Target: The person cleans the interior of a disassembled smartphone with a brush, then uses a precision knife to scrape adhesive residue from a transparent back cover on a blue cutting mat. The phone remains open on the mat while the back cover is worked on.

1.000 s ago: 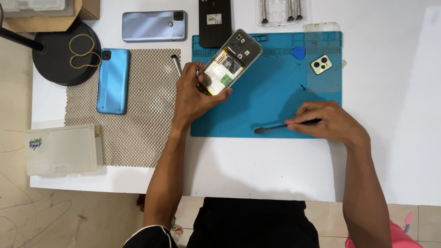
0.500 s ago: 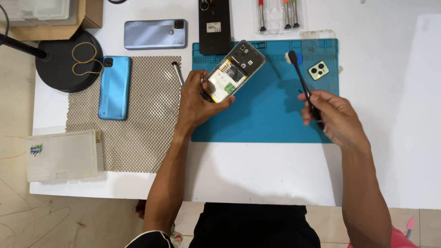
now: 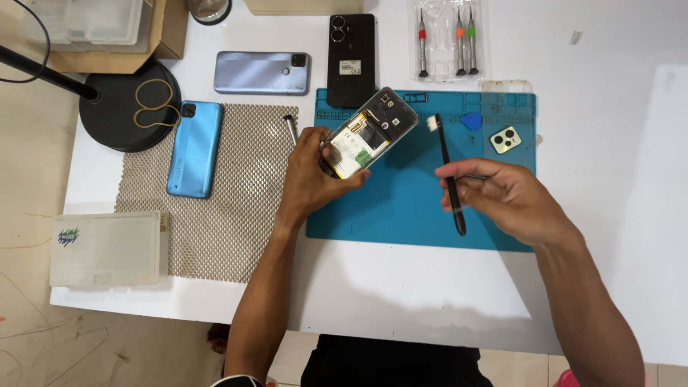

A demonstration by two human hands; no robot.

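My left hand (image 3: pixel 315 175) was clamped on the lower end of an opened phone (image 3: pixel 369 132), back cover off and its inner boards facing up, held tilted above the blue work mat (image 3: pixel 401 215). My right hand (image 3: pixel 502 197) was closed on a slim black brush (image 3: pixel 448 175), gripped near the middle of its handle. The brush's long axis ran nearly straight away from me, white bristle tip at the far end, just beside the phone's upper right edge but apart from it. The phone's long axis slanted up and to the right, toward that tip, so the brush hand was the nearer one to the exposed top corner. Beyond my right hand lay a blue pick (image 3: pixel 471 120) and a small camera cover (image 3: pixel 505 140) on the mat. Past my left, on the counter (image 3: pixel 401 294), a mesh pad (image 3: pixel 229 193) carried a light blue phone (image 3: pixel 193 147).
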